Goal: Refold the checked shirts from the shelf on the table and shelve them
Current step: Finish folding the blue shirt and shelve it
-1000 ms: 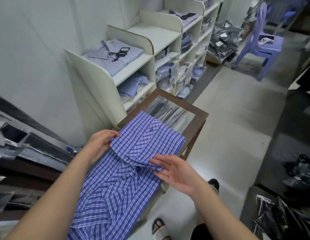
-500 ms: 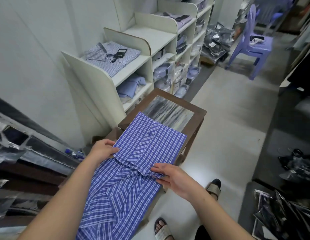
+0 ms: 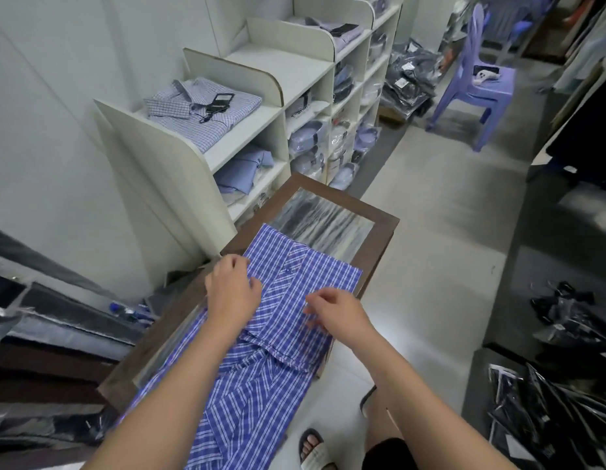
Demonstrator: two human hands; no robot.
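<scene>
Head camera: a white shelf unit [image 3: 179, 154] stands beyond and to the left of both grips, its compartments holding folded and plastic-bagged shirts [image 3: 308, 137]. Under the grips lies a brown-framed tabletop [image 3: 379, 239] with a reflective inset, its far end bare beyond the fingers. A blue checked shirt [image 3: 308, 276] is spread along this tabletop: white and dark lines cross on bright blue cloth. The part beyond the grips is folded into a flat rectangle. The part nearer the person is creased into loose diagonal folds and runs off the near edge. Far beyond the right grip, a purple plastic chair [image 3: 477, 86] stands on the pale floor. To the right of the right grip, black-wrapped packs [image 3: 549, 418] lie in a heap. On the top shelf beyond the left grip rests a folded pale checked shirt [image 3: 206, 113] with a black tag [image 3: 220, 101] on it, and a plain light blue shirt [image 3: 244, 169] sits one shelf below.

The left grip [image 3: 232, 293] lies palm down on the blue shirt's left side, fingers curled over its edge. The right grip [image 3: 338, 313] is on the shirt's right side, fingers bent with their tips on the cloth. Blur hides whether they pinch it. A small button [image 3: 289, 271] shows on the placket between the two grips, slightly beyond them.
</scene>
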